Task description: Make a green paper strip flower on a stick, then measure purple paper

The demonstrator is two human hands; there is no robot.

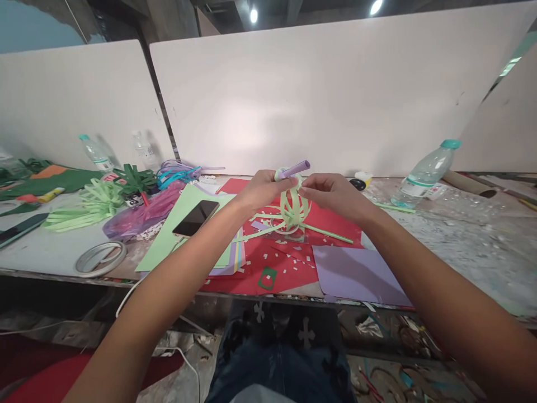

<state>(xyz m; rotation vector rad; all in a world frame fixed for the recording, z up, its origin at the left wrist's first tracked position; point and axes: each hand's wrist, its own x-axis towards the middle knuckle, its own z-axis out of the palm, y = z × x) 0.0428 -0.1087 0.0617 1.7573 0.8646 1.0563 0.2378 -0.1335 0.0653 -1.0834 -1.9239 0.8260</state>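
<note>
A cage-like lantern of pale green paper strips stands over the red sheet in the middle of the table. My left hand is closed at its top, gripping it together with a rolled purple paper tube that sticks out to the right. On the lantern's right side is my right hand, its thumb and fingers pinched at the upper ends of the strips. What exactly lies between those fingertips is hidden. A thin green paper stick and loose green strips spread from the lantern's base.
Left of the lantern, a phone rests on green paper sheets. A tape roll lies near the front edge. Purple paper is at front right. A tilted water bottle stands farther right, before a white panel.
</note>
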